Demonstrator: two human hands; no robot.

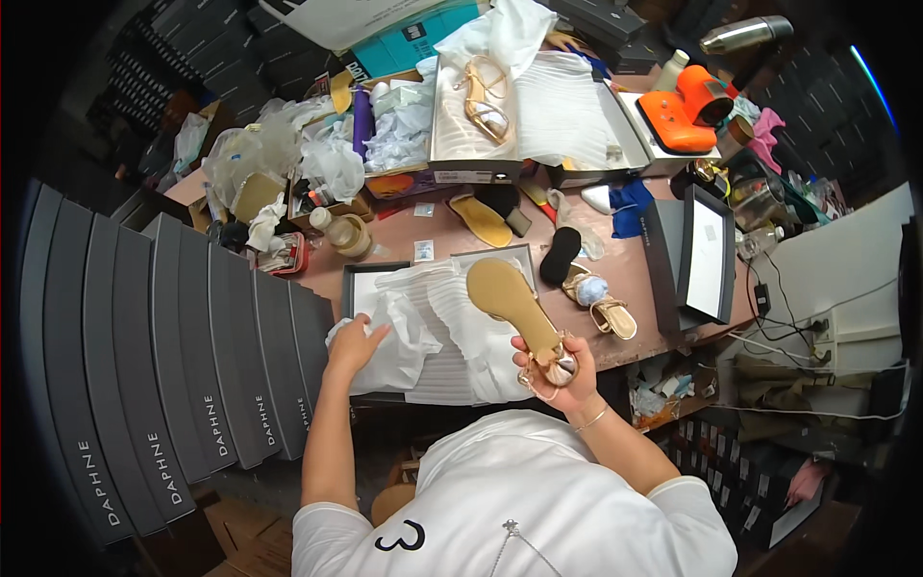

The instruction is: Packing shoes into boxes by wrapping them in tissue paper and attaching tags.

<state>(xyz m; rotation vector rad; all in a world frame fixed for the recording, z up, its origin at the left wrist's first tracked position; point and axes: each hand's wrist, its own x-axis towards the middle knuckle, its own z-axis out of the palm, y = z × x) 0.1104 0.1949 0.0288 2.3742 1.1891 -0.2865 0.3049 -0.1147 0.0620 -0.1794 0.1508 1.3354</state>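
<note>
My right hand [561, 377] grips a gold sandal [514, 303] by its strap end, with the tan sole turned up and pointing away from me. My left hand [352, 343] rests on white tissue paper [433, 332] that fills an open dark shoe box [362, 276] in front of me. A second gold sandal [601, 300] lies on the brown table [625, 341] just right of the box, next to a black insole [559, 255].
A row of dark shoe boxes [173, 365] stands on my left. Another open box with a sandal [478, 106] sits at the back. An empty dark box and lid [700, 255] lie to the right, an orange device [685, 108] behind them. Bags, bottles and paper crowd the far table.
</note>
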